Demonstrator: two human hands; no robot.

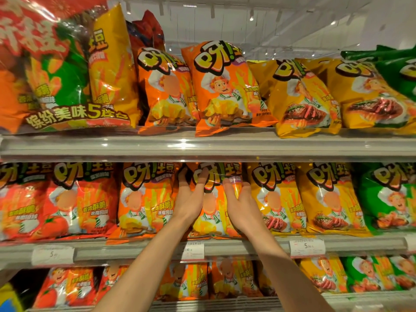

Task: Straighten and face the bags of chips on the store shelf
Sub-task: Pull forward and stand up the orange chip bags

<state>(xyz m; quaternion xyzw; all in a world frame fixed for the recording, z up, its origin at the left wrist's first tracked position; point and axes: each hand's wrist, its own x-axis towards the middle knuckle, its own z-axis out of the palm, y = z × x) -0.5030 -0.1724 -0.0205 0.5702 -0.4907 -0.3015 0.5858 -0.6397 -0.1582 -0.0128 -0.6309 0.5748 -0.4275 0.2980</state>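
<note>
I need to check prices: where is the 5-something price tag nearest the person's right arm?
In the head view, the white price tag sits on the middle shelf's front rail, right of the right forearm, below the yellow steak-picture bags.

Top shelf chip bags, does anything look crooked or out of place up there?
Yes. On the top shelf, the middle orange bag leans left and hangs over the edge. The yellow bag beside it tilts too, its bottom corner past the lip.
</note>
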